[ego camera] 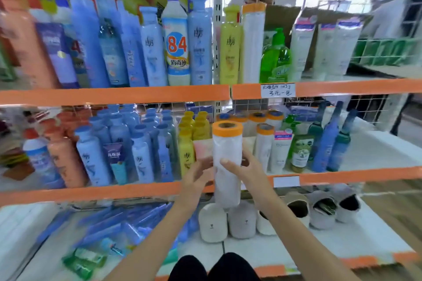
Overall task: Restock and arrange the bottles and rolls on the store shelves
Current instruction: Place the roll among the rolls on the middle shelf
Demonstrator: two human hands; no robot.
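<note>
Both hands hold one roll (pixel 226 162) upright in front of the middle shelf (pixel 137 190) — a tall white roll wrapped in clear film, with an orange band around its open top. The right hand (pixel 243 172) grips it from the right side, thumb laid across the front and fingers curled behind. The left hand (pixel 198 172) touches the roll's left side with fingers loosely spread; how firmly it grips cannot be told.

The roll hangs in the air, its lower end dropping past the orange shelf edge, just above three pale rounded containers (pixel 228 221) on the bottom shelf. Behind it on the middle shelf stand more rolls (pixel 258 121) with the same orange tops, one of them (pixel 264 146) just to the right of the held roll. To the left are yellow bottles (pixel 189 134) and then rows of blue bottles (pixel 118 143); orange bottles (pixel 62 157) stand at the far left.

On the top shelf another roll (pixel 253 41) stands between a yellow bottle (pixel 230 48) and a green pump bottle (pixel 276 57) — a handwritten price tag (pixel 278 90) sits on the shelf edge below.
</note>
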